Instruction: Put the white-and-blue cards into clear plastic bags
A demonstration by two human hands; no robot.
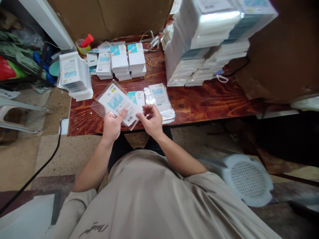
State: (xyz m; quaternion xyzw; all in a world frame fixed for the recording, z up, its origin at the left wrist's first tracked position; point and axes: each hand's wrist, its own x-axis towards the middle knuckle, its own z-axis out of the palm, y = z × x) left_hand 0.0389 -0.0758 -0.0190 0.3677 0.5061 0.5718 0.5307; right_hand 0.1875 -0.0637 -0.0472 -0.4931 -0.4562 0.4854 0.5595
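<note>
My left hand grips a white printed card with a blue picture and barcode, its thumb lying on top. Clear plastic sleeves stick out around this card, tilted over the table's front edge. My right hand is curled at the card's right edge, thumb near the edge; whatever its fingers hold is hidden. Just behind the hands lies a blue-and-white card, partly covered by the held one. Right of it sits a pile of sleeved cards, close to my right hand.
Several stacks of white cards stand behind. A sleeved-card stack is at the left, a tall stack of packed cards at the right. Cardboard borders the wooden table. A plastic stool stands at lower right.
</note>
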